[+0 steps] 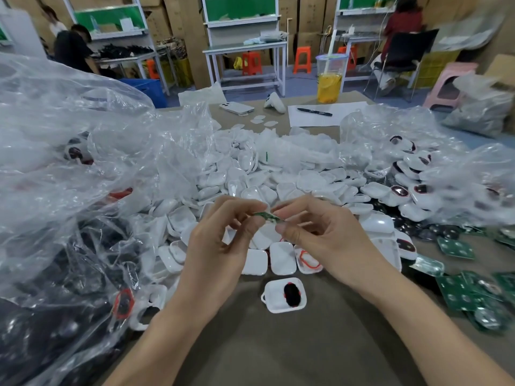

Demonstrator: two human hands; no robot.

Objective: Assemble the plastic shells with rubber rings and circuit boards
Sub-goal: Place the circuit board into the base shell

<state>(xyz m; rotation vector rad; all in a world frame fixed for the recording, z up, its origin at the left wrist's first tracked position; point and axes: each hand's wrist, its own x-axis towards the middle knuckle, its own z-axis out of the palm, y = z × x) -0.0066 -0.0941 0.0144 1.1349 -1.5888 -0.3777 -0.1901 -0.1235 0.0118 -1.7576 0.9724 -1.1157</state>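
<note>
Just beyond the ringed shell (283,298), your left hand (220,240) and right hand (323,235) pinch one green circuit board (267,216) end to end, apparently orienting it for seating.

Stacked cardboard boxes (181,18), white workbenches (245,48), orange stools (251,62), blue-grey floor (301,82)

Far end of my surface (278,346): clear cup (330,79) of yellow drink with a straw, black pen (314,112) lying on a white sheet (312,122), white phone (236,108) back up, white handheld gadget (274,103) just beside it. Crumpled clear bags heap up on my left (69,129) and right (390,126), with a grey sack (482,112) at far right near a pink stool (448,84). Behind: white workbench (245,48) with green panels, orange stools (251,62), blue crate (147,89), stacked cardboard boxes (312,15), one person in black (73,50) at left, one in red (401,22) seated on a black chair (409,48).
</note>
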